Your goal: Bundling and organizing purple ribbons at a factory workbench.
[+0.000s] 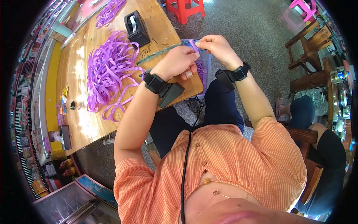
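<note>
1. Two bare hands meet at the table's corner over a short strip of purple ribbon (193,45), which sits between their fingertips, just beyond the tabletop's edge.
2. The right hand (220,48) pinches the strip between thumb and forefinger; the left hand (176,61), fingers curled, nips its lower end (the exact contact is partly hidden by the thumb).
3. A tangled heap of purple ribbon (112,71) spreads over the wooden table (158,20) to the left of the hands, loose loops trailing toward the left forearm.
4. Just beside the heap stands a black tape dispenser (136,31), with a smaller purple ribbon bundle (109,14) near the far edge.
5. Beneath the hands, a translucent bluish plastic bin (207,71) holds more purple ribbon.
6. A red plastic stool (182,13) stands on the speckled floor (238,22), beyond the table.
</note>
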{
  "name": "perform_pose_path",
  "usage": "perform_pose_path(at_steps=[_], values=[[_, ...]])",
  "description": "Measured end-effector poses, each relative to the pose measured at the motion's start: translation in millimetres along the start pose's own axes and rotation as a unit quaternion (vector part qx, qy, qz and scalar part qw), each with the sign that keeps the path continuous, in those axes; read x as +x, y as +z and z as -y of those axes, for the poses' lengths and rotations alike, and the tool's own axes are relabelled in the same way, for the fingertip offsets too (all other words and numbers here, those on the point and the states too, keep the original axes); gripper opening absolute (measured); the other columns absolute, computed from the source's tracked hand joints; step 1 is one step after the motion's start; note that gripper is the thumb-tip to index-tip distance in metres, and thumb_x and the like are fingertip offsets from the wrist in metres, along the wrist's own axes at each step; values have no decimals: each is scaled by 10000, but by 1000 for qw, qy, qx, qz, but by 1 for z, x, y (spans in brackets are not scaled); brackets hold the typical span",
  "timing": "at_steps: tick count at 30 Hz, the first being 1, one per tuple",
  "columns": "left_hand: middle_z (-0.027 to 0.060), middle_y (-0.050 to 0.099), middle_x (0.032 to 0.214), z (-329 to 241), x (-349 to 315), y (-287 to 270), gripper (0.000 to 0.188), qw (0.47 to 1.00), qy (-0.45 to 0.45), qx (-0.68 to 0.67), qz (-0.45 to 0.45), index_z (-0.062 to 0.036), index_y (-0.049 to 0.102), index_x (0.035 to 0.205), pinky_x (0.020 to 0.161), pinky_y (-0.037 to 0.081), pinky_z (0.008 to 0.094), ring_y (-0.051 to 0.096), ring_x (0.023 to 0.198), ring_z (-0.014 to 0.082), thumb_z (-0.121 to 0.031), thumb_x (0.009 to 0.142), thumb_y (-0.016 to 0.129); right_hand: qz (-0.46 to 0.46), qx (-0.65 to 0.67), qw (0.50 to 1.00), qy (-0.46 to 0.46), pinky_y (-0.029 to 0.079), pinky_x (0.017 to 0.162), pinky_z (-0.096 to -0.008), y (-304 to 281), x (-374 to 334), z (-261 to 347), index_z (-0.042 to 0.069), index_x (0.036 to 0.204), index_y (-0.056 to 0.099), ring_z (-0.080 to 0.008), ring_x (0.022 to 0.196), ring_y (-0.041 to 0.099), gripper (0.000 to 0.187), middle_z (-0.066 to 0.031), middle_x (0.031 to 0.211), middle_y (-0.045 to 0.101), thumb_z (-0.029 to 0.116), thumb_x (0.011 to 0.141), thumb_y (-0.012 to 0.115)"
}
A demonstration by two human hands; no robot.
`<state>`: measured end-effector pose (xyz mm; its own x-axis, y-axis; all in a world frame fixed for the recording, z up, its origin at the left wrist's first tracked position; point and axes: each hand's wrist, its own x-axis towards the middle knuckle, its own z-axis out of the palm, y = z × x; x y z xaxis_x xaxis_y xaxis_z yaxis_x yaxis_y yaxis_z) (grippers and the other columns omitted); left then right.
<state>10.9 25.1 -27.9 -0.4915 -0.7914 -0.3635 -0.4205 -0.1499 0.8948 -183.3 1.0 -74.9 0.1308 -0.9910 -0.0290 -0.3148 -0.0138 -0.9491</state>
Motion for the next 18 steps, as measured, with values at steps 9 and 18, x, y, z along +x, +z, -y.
perform_pose_path(at_steps=[9, 18], values=[[41, 630, 699, -2, 1, -3, 264, 1000, -7, -3, 1, 2, 620, 957, 420, 484, 244, 592, 495, 108, -228, 997, 498, 245, 384, 868, 200, 425, 698, -263, -1, 23, -31, 141, 1000, 680, -74, 795, 548, 245, 42, 935, 644, 368, 907, 677], [6, 589, 657, -7, -6, -3, 218, 1000, -3, -6, -1, -54, 603, 1004, 404, 444, 223, 558, 468, 83, -246, 1017, 500, 346, 523, 778, 32, 526, 809, -399, 42, 22, -64, 66, 1264, 550, -272, 877, 691, 615, -130, 1017, 714, 584, 1013, 330]])
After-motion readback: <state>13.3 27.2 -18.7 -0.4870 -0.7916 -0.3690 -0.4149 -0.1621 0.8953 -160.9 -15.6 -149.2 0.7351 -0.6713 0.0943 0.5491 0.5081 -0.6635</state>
